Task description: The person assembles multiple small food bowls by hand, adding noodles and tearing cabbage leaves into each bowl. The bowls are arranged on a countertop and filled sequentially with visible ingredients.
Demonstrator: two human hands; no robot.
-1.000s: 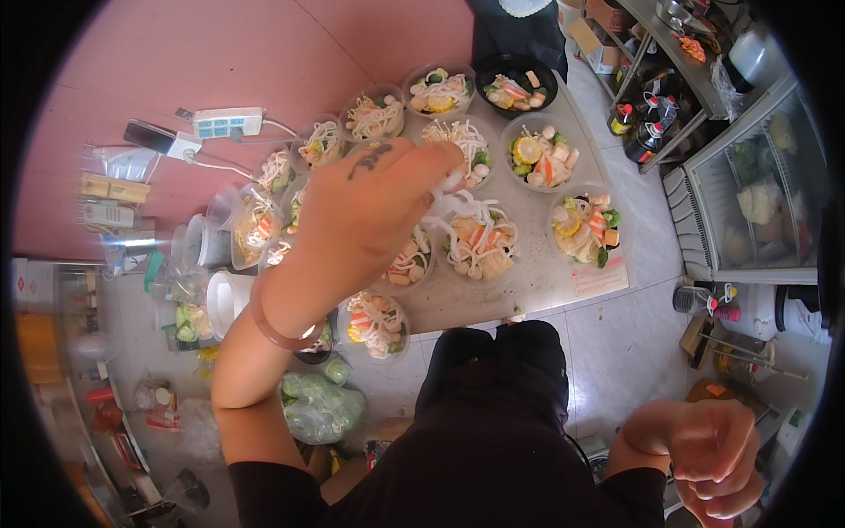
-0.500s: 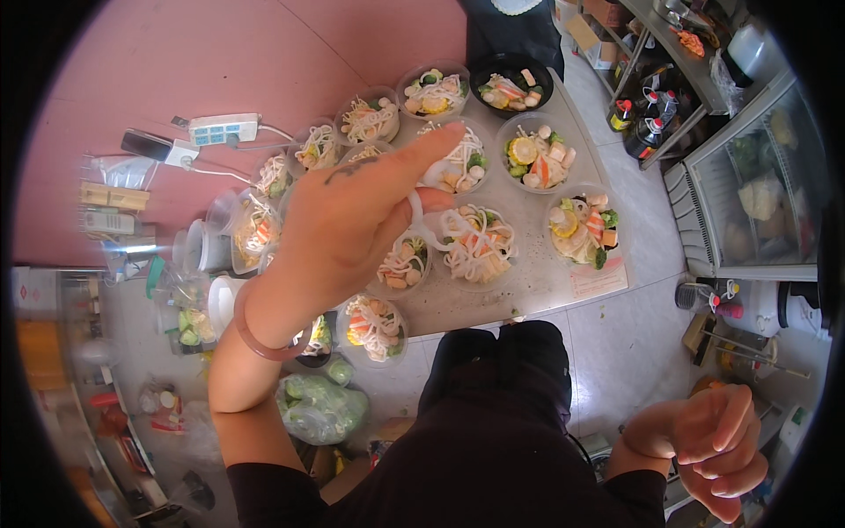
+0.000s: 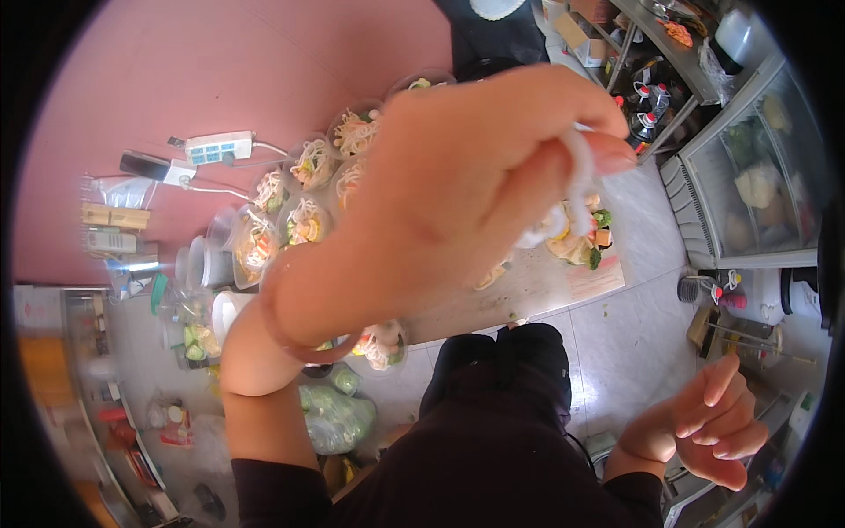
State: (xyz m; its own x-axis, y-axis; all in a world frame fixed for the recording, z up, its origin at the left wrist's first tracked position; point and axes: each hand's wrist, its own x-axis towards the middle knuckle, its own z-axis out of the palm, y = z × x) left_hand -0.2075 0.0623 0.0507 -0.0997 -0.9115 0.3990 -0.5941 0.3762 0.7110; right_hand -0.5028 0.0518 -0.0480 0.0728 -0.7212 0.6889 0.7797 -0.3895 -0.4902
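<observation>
My left hand (image 3: 475, 176) reaches across the table, thumb and forefinger pinched on a few thick white noodles (image 3: 581, 167) that dangle down. Under them, partly covered, is a bowl of vegetables (image 3: 578, 246) with broccoli, corn and noodles at the table's right end. Several clear plastic bowls of similar food, such as a bowl (image 3: 312, 163) and a bowl (image 3: 255, 246), crowd the left side. One more bowl (image 3: 385, 343) stands at the near edge. My hand and forearm hide the middle bowls. At lower right my right hand (image 3: 717, 427) hangs off the table, fingers loosely bent and apart, holding nothing.
A power strip (image 3: 218, 148) and a phone (image 3: 148, 165) lie on the pink surface (image 3: 229, 70). White tubs (image 3: 198, 264) stand left of the bowls. A bag of green vegetables (image 3: 339, 418) is below the table. Dark bottles (image 3: 647, 128) and a glass-door fridge (image 3: 748, 194) are at right.
My left hand has moved right and closer to the camera, carrying the noodles from above the middle bowls to the far right bowl. My right hand has barely shifted.
</observation>
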